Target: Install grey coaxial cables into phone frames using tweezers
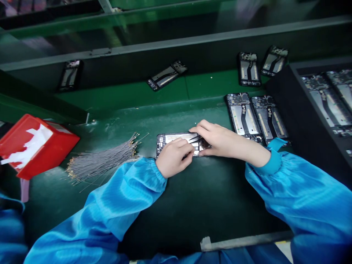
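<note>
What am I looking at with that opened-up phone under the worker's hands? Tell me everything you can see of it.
The opened phone lies flat on the green table, its long side running left to right. Within a dark frame shows a silvery, metal-looking plate, with small dark and pale parts at the left end. The left hand covers part of its near side; the right hand spans its right end, hiding detail. Thin dark points, perhaps tweezers, reach over it.
</note>
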